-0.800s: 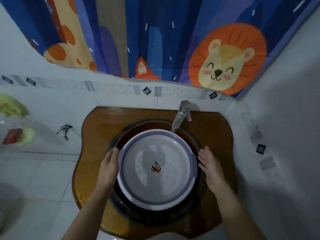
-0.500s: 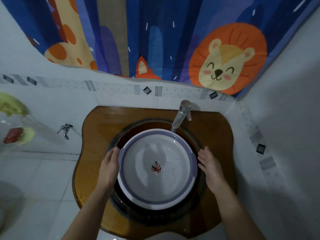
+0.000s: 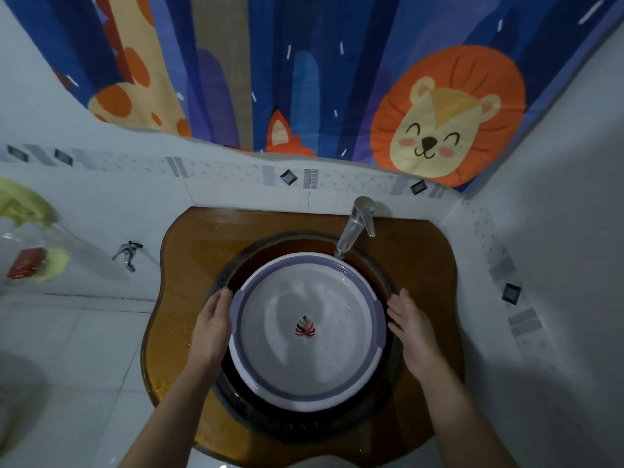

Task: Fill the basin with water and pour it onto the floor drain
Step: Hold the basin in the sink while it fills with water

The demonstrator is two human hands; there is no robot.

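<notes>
The fingers (image 3: 221,300) of the left hand (image 3: 211,327) lie together, flat against the basin (image 3: 307,332) rim. The right hand (image 3: 413,332) has its fingers a little spread, just beside the other rim; touching or not, one cannot tell. The basin sits in the dark sink (image 3: 304,423) under the tap (image 3: 354,228), with water inside. It looks full enough, so next comes a careful, level lift.

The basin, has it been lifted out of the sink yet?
No, the basin sits inside the round sink under the faucet, with the left hand and right hand beside its rim.
</notes>
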